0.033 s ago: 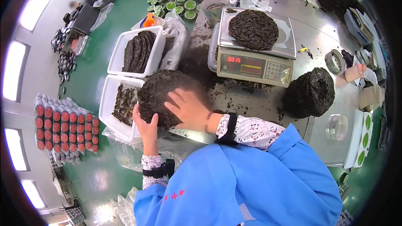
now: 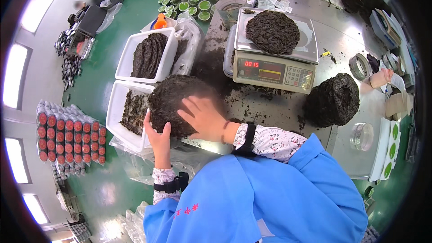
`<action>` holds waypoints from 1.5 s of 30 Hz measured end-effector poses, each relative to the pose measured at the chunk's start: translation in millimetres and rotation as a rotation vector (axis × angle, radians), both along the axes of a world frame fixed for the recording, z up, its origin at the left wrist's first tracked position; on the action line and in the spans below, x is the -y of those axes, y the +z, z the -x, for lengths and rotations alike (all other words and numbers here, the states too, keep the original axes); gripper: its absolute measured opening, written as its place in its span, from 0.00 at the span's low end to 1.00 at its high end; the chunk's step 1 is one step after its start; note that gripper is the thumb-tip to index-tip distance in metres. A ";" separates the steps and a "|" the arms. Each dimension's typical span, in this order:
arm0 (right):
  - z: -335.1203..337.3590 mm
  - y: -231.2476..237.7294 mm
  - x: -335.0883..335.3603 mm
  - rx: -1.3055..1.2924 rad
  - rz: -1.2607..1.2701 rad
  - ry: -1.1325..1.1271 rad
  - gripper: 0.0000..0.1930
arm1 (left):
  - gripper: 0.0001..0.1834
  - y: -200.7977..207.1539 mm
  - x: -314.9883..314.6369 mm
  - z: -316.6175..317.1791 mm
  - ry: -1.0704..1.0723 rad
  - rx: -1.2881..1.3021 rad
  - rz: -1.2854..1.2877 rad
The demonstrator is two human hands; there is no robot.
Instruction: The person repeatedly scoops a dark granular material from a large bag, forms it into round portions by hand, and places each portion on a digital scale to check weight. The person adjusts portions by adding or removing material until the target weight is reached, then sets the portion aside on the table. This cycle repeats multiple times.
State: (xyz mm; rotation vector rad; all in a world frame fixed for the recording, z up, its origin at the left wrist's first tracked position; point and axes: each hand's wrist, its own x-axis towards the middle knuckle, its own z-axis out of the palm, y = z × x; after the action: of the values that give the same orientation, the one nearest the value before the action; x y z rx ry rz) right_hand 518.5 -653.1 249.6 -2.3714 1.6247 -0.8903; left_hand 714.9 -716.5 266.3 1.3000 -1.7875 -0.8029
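Note:
A large round stack of dark dried seaweed cakes (image 2: pixel 173 92) is held between my hands in front of me. It is partly blurred and overlaps the front white tub. My left hand (image 2: pixel 158 140) cups its lower left edge, thumb apart from the fingers. Across its near right side lies my right hand (image 2: pixel 204 116), fingers spread and pressed on the seaweed. The stack's underside is hidden. Just left of it, the front white tub (image 2: pixel 118 125) holds loose dark bits. More seaweed cakes (image 2: pixel 150 56) stand on edge in a second white tub (image 2: pixel 126 63) behind.
A digital scale (image 2: pixel 270 74) carries another round seaweed cake (image 2: pixel 272 32). Right of it lies a seaweed stack (image 2: pixel 335 99) on its side on the steel table (image 2: pixel 279 114). Clear plastic (image 2: pixel 189 49) lies beside the rear tub. A clear round container (image 2: pixel 362 136) stands at right.

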 end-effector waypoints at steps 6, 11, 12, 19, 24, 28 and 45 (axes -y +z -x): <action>7.4 0.2 -2.8 0.169 0.056 -0.044 0.41 | 0.33 36.8 -12.3 23.0 -0.103 -0.955 -0.511; 51.8 26.0 10.6 0.196 0.243 -0.032 0.32 | 0.33 25.3 -2.1 16.3 0.031 -0.705 -0.352; 73.5 39.0 15.0 0.220 0.275 -0.118 0.27 | 0.32 21.6 1.0 12.9 0.041 -0.709 -0.365; 235.5 18.3 26.3 0.002 0.331 -0.674 0.26 | 0.30 17.8 -3.2 9.4 0.021 -0.806 -0.408; 281.4 -28.0 8.2 -0.208 0.142 -0.751 0.39 | 0.31 21.0 -2.3 6.4 0.005 -0.795 -0.395; 282.7 -44.5 7.3 -0.278 0.013 -0.754 0.37 | 0.32 14.0 -1.7 7.6 0.310 -0.253 -0.112; 286.3 -4.5 2.0 -0.176 -0.045 -0.657 0.29 | 0.29 -92.5 235.5 283.1 -1.479 1.520 -0.208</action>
State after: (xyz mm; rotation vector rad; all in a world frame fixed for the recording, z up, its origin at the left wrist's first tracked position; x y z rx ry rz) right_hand 232.3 -655.1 245.1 -1.9354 2.5295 -0.7197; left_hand 431.7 -952.0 173.7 0.2412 -4.1059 -0.6085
